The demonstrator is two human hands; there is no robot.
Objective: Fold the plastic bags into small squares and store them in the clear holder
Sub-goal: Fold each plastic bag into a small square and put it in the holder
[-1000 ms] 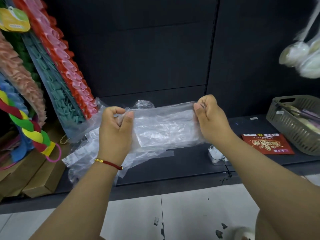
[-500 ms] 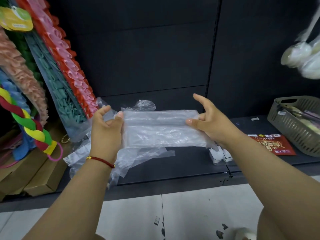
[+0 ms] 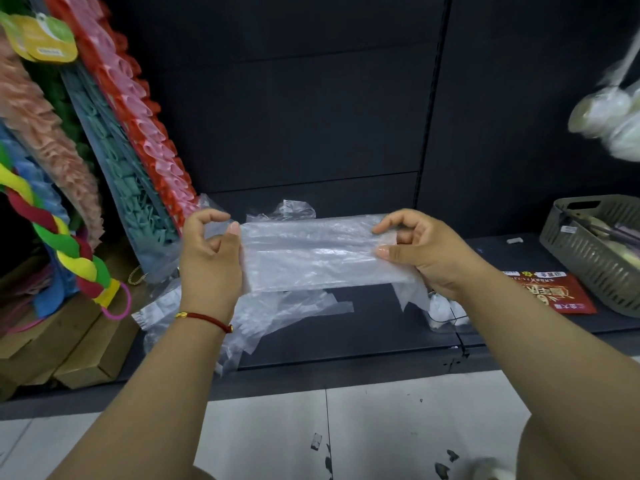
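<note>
A person holds a clear plastic bag [image 3: 322, 252], already folded into a long flat strip, stretched level between two hands above a dark shelf [image 3: 363, 327]. The left hand [image 3: 209, 258] pinches one end between thumb and forefinger; the right hand [image 3: 424, 249] pinches the other end the same way, its remaining fingers curled behind the film. Holding the strip taut at both ends appears meant to keep the slippery layers aligned and the creases flat, ready for the strip to be doubled end to end toward a small square. A red cord bracelet [image 3: 204, 318] circles the left wrist.

Below the hands, and trailing toward the left one, a loose heap of plastic bags [image 3: 263, 320] lies unfolded on the shelf, apparently waiting its turn. Beyond the right hand sit a red printed packet [image 3: 550, 292] and a grey slatted basket [image 3: 595, 265], the basket cut off by the frame edge. Past the left hand, packaged coloured clips [image 3: 138, 140] lean against the shelf back.

How many layers the strip holds cannot be read through the glare. The small white object [image 3: 443, 310] under the right wrist is mostly hidden and may or may not be the clear holder; no holder can be identified with confidence. The pale things hanging at upper right are blurred beyond naming.
</note>
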